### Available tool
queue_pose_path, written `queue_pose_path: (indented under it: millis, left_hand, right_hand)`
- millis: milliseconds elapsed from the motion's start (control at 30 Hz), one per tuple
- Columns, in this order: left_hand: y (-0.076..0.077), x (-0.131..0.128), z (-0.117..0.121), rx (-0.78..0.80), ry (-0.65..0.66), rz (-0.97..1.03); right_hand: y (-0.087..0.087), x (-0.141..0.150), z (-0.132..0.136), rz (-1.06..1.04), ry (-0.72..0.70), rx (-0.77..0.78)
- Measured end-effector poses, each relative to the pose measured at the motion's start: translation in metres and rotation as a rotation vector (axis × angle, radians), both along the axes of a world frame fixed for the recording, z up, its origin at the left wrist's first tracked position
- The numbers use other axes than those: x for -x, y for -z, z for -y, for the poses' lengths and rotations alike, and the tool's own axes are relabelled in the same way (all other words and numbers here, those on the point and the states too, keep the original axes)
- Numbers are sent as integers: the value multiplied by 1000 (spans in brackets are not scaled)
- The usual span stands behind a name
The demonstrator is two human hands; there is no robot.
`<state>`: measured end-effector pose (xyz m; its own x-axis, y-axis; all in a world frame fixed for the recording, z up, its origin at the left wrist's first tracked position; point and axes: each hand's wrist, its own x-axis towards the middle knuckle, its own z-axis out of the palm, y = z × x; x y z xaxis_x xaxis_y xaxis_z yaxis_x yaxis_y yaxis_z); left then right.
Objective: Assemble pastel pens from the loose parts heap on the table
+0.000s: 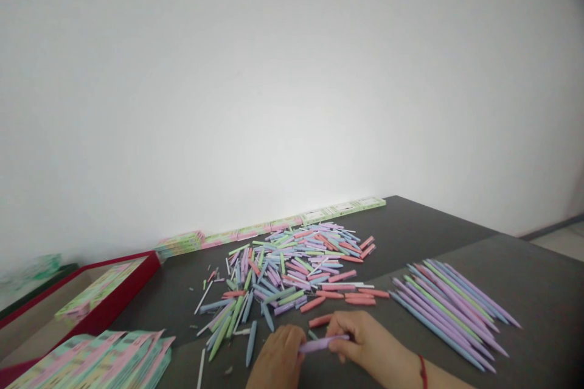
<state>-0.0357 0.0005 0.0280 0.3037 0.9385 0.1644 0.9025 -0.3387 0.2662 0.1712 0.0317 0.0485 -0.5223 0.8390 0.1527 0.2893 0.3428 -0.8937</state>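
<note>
A light purple pen lies level between my two hands at the near edge of the view. My left hand is closed round its left end. At the other end, the thumb and fingers of my right hand pinch it, with a red band on that wrist. Just beyond the hands spreads a heap of loose pen parts in purple, blue, green and coral. A coral piece lies right beside my right hand. To the right, several long pointed pens lie side by side.
A red-rimmed box stands at the left with printed packs inside. In front of it, several printed sleeves overlap. Flat printed boxes line the back of the dark table along the white wall.
</note>
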Motion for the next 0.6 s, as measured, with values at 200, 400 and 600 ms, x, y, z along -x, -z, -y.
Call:
queue_pose_path:
  millis: [200, 400, 600]
  left_hand:
    - [-3, -4, 4, 26, 1, -27]
    - [-4, -7, 6, -56, 44, -62]
    - [-2, -8, 7, -44, 56, -47]
  right_hand:
    - [10, 0, -2, 63, -47, 20]
    - [7, -2, 0, 66, -98, 149]
    - [4, -6, -1, 165, -105, 52]
